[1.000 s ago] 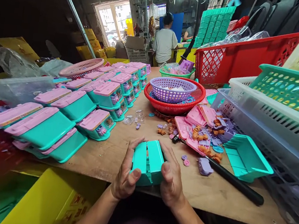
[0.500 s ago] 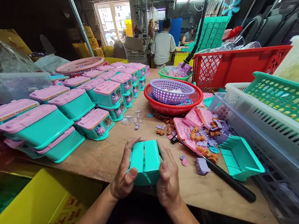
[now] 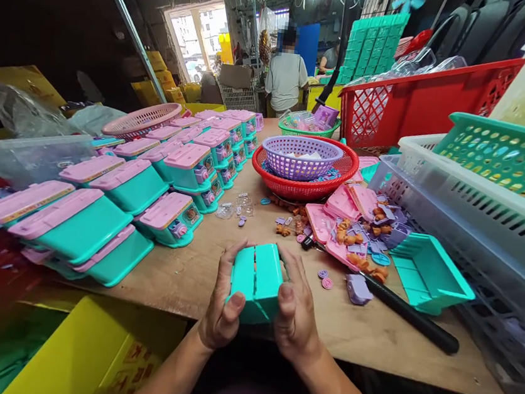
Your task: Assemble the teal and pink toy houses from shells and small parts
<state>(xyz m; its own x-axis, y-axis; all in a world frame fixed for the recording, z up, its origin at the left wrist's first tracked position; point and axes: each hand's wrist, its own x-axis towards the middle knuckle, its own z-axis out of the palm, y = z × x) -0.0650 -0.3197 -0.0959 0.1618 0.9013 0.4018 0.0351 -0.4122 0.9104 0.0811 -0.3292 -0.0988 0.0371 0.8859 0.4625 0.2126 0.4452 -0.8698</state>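
Observation:
Between my two hands is a turquoise plastic box in two halves [image 3: 267, 276], held above the table's front edge. A narrow seam still parts the halves along the top. My left hand [image 3: 226, 300] wraps the left side, thumb on the near face. The right side is gripped by my right hand [image 3: 296, 305], with its thumb also toward me. What lies inside is hidden. Right of my hands lie small round pink and purple discs [image 3: 327, 283], a small purple plastic part [image 3: 359, 289] and a black-handled tool [image 3: 413, 315]. An open turquoise shell [image 3: 429, 273] sits farther right.
Stacked turquoise boxes with pink lids [image 3: 191, 157] fill the left side. A purple basket [image 3: 301, 157] sits in a red basket [image 3: 268, 182]. Brown animal figures [image 3: 350, 235] lie among pink parts. Crates [image 3: 491, 185] line the right; a yellow carton [image 3: 69, 352] stands below left. Two people are behind.
The gap between the turquoise halves has narrowed as my hands hold them from both sides. The view has shifted slightly; the other things on the table lie as before.

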